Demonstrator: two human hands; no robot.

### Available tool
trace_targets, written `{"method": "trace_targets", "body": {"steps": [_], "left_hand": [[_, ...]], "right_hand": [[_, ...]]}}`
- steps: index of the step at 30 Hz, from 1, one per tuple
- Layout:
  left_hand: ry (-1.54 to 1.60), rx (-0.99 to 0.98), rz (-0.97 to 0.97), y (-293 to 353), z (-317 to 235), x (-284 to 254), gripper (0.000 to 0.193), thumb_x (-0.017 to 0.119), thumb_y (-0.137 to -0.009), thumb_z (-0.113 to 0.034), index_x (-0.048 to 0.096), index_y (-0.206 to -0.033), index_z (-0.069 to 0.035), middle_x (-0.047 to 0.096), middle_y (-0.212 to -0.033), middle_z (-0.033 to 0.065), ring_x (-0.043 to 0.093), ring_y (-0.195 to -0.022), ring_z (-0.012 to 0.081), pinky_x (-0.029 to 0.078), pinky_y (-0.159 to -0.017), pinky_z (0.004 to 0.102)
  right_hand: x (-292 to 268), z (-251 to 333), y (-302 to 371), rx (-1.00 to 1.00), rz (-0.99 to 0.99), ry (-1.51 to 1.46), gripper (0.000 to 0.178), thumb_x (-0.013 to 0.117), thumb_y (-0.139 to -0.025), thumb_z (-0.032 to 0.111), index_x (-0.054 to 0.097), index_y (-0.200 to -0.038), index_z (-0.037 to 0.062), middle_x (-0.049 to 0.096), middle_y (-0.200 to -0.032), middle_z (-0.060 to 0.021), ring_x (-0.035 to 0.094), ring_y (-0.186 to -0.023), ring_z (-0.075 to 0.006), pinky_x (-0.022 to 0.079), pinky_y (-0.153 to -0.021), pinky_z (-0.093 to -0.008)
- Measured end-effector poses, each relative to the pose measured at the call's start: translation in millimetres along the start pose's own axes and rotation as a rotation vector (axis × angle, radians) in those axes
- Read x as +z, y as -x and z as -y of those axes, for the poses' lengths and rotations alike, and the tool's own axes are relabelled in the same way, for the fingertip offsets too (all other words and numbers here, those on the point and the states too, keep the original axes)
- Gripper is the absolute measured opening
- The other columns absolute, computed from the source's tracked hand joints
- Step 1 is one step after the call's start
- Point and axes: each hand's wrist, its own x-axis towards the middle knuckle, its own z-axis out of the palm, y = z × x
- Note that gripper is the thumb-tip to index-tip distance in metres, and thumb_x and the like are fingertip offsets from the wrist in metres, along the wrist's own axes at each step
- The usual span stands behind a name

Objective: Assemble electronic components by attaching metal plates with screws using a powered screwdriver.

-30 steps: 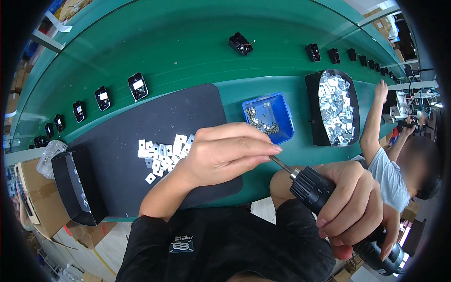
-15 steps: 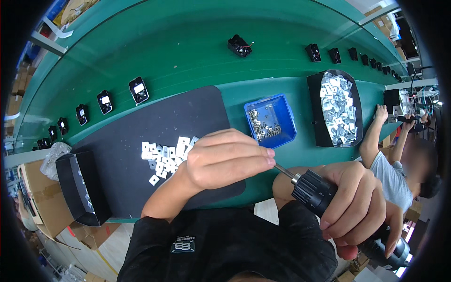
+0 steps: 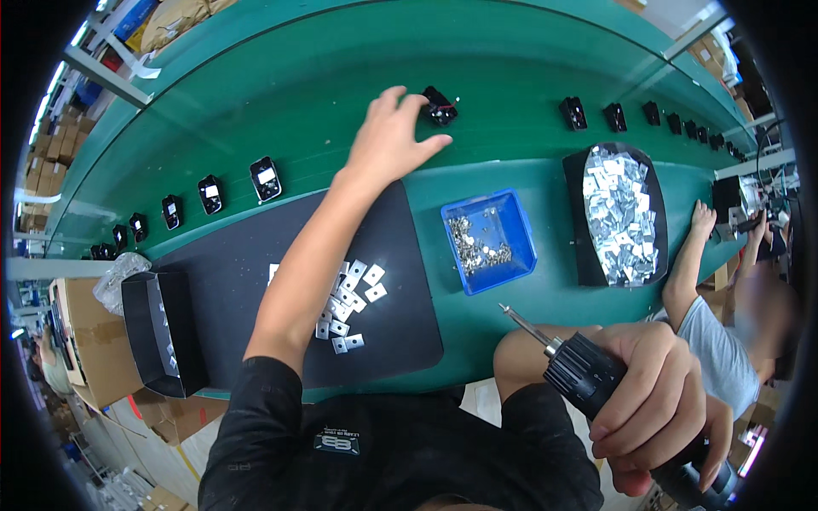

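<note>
My left hand (image 3: pixel 388 140) reaches far out over the green bench with its fingers apart. Its fingertips are close to a small black plastic housing (image 3: pixel 440 109) with a red wire; I cannot tell whether they touch it. In my right hand (image 3: pixel 656 396) is a black power screwdriver (image 3: pixel 584 375), its bit aimed up and left. A tiny piece seems to sit at the bit's tip, too small to make out. Left of the bit stands a blue bin (image 3: pixel 521 247) of small metal screws. Flat metal plates with holes (image 3: pixel 348 298) lie partly under my left forearm.
The plates lie on a dark mat (image 3: pixel 409 247). A black box (image 3: pixel 579 247) full of similar plates is at the right, and another black box (image 3: pixel 166 332) at the left. More black housings (image 3: pixel 266 177) line the far strip. A co-worker's arm (image 3: pixel 684 264) rests at the right.
My left hand has left the screwdriver bit and moved up and away to the far black housing, its fingers spreading. The screwdriver stays in my right hand. The whole view has shifted slightly.
</note>
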Motion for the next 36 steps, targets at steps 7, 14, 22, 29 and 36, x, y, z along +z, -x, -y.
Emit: {"method": "trace_targets", "body": {"steps": [7, 14, 22, 29, 36], "left_hand": [[-0.158, -0.054, 0.136, -18, 19, 36, 0.042, 0.077, -0.072, -0.03, 0.063, -0.103, -0.006, 0.054, -0.117, 0.0187, 0.053, -0.111, 0.0344, 0.048, -0.09, 0.0442], [0.103, 0.023, -0.014, 26, 25, -2, 0.019, 0.067, -0.074, -0.013, 0.064, -0.091, -0.006, 0.057, -0.113, 0.0194, 0.058, -0.103, 0.037, 0.048, -0.088, 0.0417], [0.241, 0.034, 0.266, 135, 42, -109, 0.023, 0.069, -0.071, -0.003, 0.063, -0.093, -0.007, 0.056, -0.127, 0.0135, 0.06, -0.107, 0.0312, 0.051, -0.087, 0.0369], [0.3, -0.011, 0.288, 166, 54, -114, 0.027, 0.06, -0.074, 0.005, 0.064, -0.099, -0.006, 0.051, -0.136, 0.0131, 0.055, -0.117, 0.0304, 0.048, -0.093, 0.0377], [0.193, -0.223, 0.092, 207, 53, -158, 0.036, 0.052, -0.07, 0.004, 0.063, -0.103, -0.004, 0.057, -0.116, 0.0125, 0.055, -0.11, 0.0305, 0.046, -0.091, 0.0368]], "right_hand": [[31, 2, 1, 0.043, -0.205, 0.087, 0.041, 0.068, -0.082, 0.002, 0.058, -0.118, 0.0162, 0.059, -0.066, 0.0011, 0.058, -0.05, -0.0097, 0.051, -0.05, -0.023], [22, 3, -3, 0.033, -0.114, 0.015, 0.039, 0.068, -0.083, 0.004, 0.058, -0.118, 0.0164, 0.059, -0.067, 0.0006, 0.058, -0.053, -0.0099, 0.052, -0.051, -0.0239], [28, -10, -2, 0.094, -0.062, -0.035, 0.038, 0.067, -0.084, 0.006, 0.058, -0.119, 0.0173, 0.058, -0.067, 0.0004, 0.058, -0.053, -0.01, 0.052, -0.052, -0.0242], [42, -28, -7, 0.074, -0.041, -0.078, 0.039, 0.067, -0.083, 0.009, 0.058, -0.119, 0.0189, 0.058, -0.07, 0.0031, 0.057, -0.055, -0.0074, 0.053, -0.054, -0.0221], [50, -38, -9, 0.001, -0.058, 0.035, 0.038, 0.067, -0.083, 0.014, 0.058, -0.119, 0.0202, 0.057, -0.071, 0.0051, 0.056, -0.054, -0.0053, 0.053, -0.055, -0.0204]]}}
